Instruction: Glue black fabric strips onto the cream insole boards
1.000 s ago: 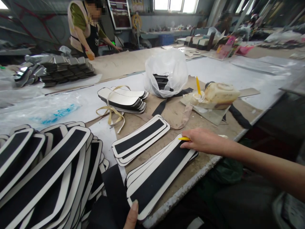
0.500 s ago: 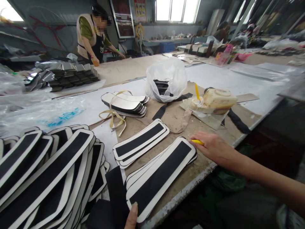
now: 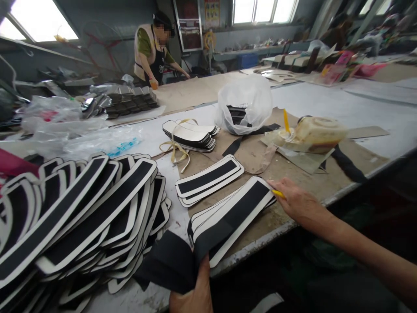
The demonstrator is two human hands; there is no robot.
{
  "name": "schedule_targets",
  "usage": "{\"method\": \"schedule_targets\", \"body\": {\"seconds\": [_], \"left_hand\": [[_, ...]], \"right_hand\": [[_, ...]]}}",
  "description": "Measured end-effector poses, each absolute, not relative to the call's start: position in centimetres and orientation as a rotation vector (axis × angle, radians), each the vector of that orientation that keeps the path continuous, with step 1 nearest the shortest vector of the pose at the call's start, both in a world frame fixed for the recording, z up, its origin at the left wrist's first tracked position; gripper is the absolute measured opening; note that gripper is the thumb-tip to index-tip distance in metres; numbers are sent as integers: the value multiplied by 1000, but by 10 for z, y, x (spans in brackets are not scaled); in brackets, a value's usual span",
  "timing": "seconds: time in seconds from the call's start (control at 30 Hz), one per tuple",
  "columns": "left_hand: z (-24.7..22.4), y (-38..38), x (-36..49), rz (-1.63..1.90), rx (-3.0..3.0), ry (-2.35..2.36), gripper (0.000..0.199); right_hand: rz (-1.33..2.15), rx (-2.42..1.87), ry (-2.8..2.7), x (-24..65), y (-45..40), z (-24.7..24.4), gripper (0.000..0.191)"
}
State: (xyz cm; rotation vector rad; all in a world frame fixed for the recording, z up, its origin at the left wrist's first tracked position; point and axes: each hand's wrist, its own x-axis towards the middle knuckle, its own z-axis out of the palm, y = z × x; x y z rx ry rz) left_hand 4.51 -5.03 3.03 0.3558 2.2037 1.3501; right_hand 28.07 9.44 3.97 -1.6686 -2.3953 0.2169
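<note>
At the bottom, my left hand is closed on a black fabric strip, whose far part lies over the near end of a white-edged panel with a black centre. More black fabric bunches beside that hand. My right hand sits at the panel's far right corner, its fingers round a thin yellow stick; the tip is hidden. Several like panels are fanned under the top one. Just beyond lies a smaller stack of white-and-black panels.
A large pile of panels covers the left. Behind are a tied bundle of white pieces, a clear plastic bag with black pieces, and a stained yellowish container. A co-worker stands across the table.
My left hand has come from the panel's near corner to grip the black strip, which now overlaps that panel's end. My right hand stays at the far corner. The view has turned left.
</note>
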Motion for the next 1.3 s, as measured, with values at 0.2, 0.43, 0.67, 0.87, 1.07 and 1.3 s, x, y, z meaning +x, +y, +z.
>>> {"method": "schedule_targets", "body": {"seconds": [0.2, 0.43, 0.67, 0.87, 1.07, 1.3], "left_hand": [[41, -56, 38, 1339, 402, 2301, 18], [33, -60, 43, 1485, 715, 2374, 17], [38, -56, 40, 1575, 522, 2283, 19], [62, -41, 36, 1525, 227, 2242, 46], [69, -35, 28, 1613, 16, 1953, 49], [68, -45, 17, 1699, 39, 1491, 47]], "right_hand": [[279, -1618, -2459, 279, 97, 42, 37], [318, -1690, -2515, 271, 96, 46, 38], [509, -1469, -2278, 270, 100, 57, 32], [805, -1607, -2055, 268, 103, 74, 28], [957, -1541, -2005, 262, 108, 79, 29], [1199, -1669, -1871, 253, 103, 92, 45]]}}
